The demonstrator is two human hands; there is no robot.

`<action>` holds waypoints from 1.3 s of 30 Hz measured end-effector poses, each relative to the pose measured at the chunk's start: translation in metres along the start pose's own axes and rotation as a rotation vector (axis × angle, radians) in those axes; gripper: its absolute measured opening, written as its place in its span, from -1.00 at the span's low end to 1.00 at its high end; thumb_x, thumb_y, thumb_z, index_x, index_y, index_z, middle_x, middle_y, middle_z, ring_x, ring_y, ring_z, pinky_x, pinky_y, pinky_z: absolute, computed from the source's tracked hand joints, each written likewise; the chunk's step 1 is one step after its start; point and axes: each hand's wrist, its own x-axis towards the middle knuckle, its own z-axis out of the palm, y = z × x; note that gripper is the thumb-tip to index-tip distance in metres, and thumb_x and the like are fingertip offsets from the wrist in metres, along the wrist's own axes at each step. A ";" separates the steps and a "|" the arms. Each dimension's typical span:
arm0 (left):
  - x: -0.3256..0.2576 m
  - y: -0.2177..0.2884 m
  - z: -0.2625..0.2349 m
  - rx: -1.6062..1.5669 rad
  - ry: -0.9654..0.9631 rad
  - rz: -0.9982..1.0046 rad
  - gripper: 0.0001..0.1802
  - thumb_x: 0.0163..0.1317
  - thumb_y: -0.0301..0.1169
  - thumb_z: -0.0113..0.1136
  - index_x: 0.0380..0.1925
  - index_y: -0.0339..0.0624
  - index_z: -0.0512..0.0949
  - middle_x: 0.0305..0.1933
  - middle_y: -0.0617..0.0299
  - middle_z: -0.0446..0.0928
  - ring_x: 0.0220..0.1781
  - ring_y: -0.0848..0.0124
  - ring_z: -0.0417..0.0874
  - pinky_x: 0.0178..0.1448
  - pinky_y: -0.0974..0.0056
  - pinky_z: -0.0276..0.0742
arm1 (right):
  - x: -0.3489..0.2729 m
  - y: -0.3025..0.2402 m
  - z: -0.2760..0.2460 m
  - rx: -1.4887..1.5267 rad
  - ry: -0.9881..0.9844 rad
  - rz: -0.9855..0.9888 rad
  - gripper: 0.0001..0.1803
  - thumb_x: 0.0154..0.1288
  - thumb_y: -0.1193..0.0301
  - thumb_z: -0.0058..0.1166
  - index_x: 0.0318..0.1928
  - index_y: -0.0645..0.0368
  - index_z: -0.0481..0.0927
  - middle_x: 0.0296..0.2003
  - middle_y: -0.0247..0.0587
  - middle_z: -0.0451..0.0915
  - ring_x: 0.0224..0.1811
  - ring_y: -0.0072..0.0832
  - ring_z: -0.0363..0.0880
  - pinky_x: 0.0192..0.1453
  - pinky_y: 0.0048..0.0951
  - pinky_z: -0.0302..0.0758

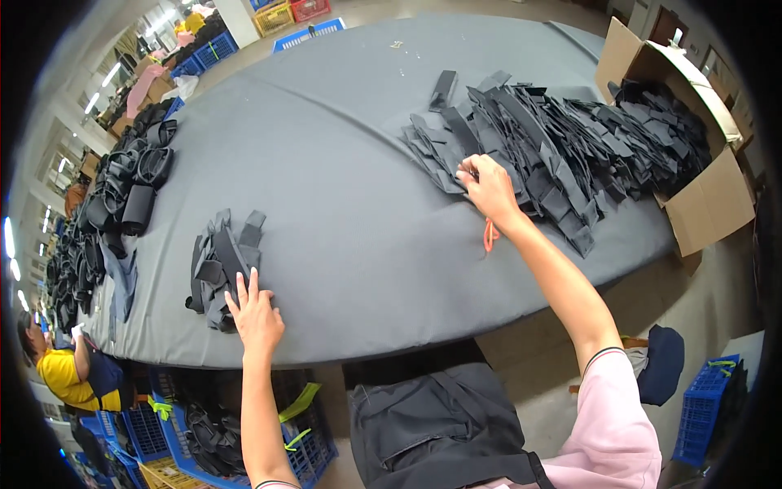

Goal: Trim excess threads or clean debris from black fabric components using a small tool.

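two heaps of dark strips lie on the grey-covered table (350, 220) in front of you, as the head view shows. the small heap (224, 254) sits to your left, a loose bundle of flat, charcoal to black pieces, some long and narrow, some short with square-cut ends, overlapping at odd angles. your left hand (259, 318) is at its near right edge, fingers spread and fingertips over the strips; whether they press down, you cannot tell from here. the large heap (546, 134) spreads on your right, its matt pieces layered like shingles, many on edge, running back into the open cardboard box (710, 216). your right hand (489, 186) is at the near left side of that heap, fingers bent in toward the thumb; whether a strip is pinched there cannot be told. an orange loop (489, 235) hangs by your right wrist. one short dark piece (442, 90) lies at the heap's far left edge, its face smooth and flat.
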 end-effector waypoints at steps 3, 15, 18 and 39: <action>-0.006 0.026 -0.030 -0.132 0.241 0.070 -0.52 -0.17 -0.47 0.28 -0.12 -0.15 0.47 0.44 0.03 0.02 0.50 0.03 -0.08 0.45 -0.19 -0.22 | 0.034 0.008 0.023 -0.088 -0.015 0.169 -0.59 0.13 0.21 0.19 -0.12 0.25 0.50 -0.20 0.00 0.57 -0.10 -0.07 0.55 -0.04 -0.21 0.46; -0.020 0.144 -0.031 -1.585 0.024 0.063 -0.56 0.23 -0.46 0.12 0.13 -0.15 0.37 0.36 0.06 0.18 0.36 0.25 0.26 0.33 0.17 0.25 | 0.021 0.006 0.012 -0.118 0.012 0.166 -0.35 -0.11 0.20 0.24 0.01 0.24 0.37 -0.09 -0.07 0.42 -0.01 -0.09 0.45 0.01 -0.17 0.41; -0.013 0.168 -0.036 -2.086 -0.112 -0.189 -0.49 0.31 -0.38 0.07 0.24 -0.16 0.23 0.32 0.14 0.22 0.29 0.36 0.32 0.27 0.22 0.31 | -0.038 -0.048 -0.002 0.039 0.038 -0.138 -0.42 -0.13 0.39 0.27 -0.03 0.26 0.40 -0.20 -0.06 0.40 -0.14 -0.10 0.46 -0.10 -0.25 0.44; -0.108 0.193 -0.006 -2.058 -0.234 -0.201 0.05 0.05 -0.47 0.29 0.41 -0.22 -0.23 0.35 0.06 0.13 0.31 0.35 0.26 0.34 0.28 0.18 | -0.218 -0.115 0.011 0.955 -0.353 0.470 -0.84 0.17 0.55 0.12 -0.20 0.25 0.53 -0.49 -0.48 0.42 -0.66 -0.81 0.23 -0.63 -0.71 0.14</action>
